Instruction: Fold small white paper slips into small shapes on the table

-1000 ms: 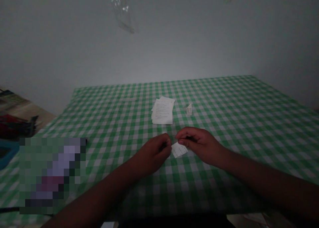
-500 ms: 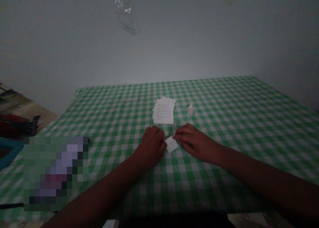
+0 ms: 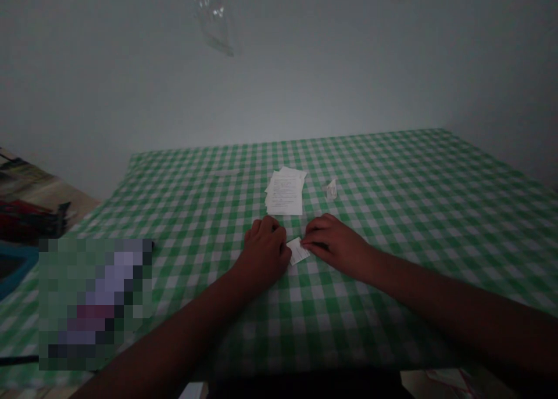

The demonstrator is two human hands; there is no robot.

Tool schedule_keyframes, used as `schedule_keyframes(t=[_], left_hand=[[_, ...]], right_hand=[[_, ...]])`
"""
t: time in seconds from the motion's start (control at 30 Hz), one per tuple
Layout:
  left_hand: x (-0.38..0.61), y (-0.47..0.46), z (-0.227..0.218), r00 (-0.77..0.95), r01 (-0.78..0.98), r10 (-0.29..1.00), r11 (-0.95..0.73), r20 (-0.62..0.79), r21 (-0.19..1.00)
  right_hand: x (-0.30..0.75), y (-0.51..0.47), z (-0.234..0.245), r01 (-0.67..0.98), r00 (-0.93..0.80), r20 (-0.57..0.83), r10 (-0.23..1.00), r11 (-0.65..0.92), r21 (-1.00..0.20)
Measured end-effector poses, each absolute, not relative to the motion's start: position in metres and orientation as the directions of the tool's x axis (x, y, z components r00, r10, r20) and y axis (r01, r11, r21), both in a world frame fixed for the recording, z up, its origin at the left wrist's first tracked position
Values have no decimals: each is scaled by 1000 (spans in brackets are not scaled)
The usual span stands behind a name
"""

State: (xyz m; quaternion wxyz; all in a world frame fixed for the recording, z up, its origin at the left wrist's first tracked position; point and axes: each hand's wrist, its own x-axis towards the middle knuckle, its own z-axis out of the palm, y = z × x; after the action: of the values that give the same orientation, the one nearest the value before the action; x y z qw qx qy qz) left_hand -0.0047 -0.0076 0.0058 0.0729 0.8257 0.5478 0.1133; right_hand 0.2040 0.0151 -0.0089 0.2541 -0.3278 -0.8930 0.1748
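A small white paper slip (image 3: pixel 297 251) lies on the green gingham tablecloth (image 3: pixel 392 196), tilted between my hands. My left hand (image 3: pixel 264 254) rests curled on the cloth with its fingers closed, against the slip's left end. My right hand (image 3: pixel 333 245) lies to the right, its fingertips over the slip's right end. Beyond them is a loose stack of printed white papers (image 3: pixel 284 193). A small folded bit of white paper (image 3: pixel 332 189) stands to its right, out of reach of my fingers' contact.
A pixelated patch (image 3: pixel 93 303) hides something on the cloth at lower left. Red and blue items (image 3: pixel 30 225) lie beyond the table's left edge. A clear plastic film (image 3: pixel 210 15) hangs at the top, in front of the pale wall.
Both hands have come down onto the cloth and closer together. The slip has shifted left and away from me, from under my right fingertips to between my hands.
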Motion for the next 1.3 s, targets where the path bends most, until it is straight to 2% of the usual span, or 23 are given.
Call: schedule_keyframes(t=[0.5, 0.63, 0.83, 1.0, 1.3], left_hand=[[-6, -8, 8, 371, 889, 923, -384, 98, 250], [-9, -6, 9, 360, 883, 928, -372, 96, 287], [-21, -1, 8, 619, 673, 768, -625, 162, 396], [-21, 1, 12, 671, 640, 735, -638, 93, 428], [-18, -7, 21, 633, 710, 772, -612, 65, 349]], right_hand=[[210, 22, 1, 464, -735, 258, 627, 742, -484], [212, 18, 4, 458, -741, 253, 622, 744, -487], [208, 9, 1, 517, -705, 286, 649, 746, -420], [204, 14, -4, 567, -667, 292, 685, 722, -397], [208, 9, 2, 572, -619, 319, 718, 690, -444]])
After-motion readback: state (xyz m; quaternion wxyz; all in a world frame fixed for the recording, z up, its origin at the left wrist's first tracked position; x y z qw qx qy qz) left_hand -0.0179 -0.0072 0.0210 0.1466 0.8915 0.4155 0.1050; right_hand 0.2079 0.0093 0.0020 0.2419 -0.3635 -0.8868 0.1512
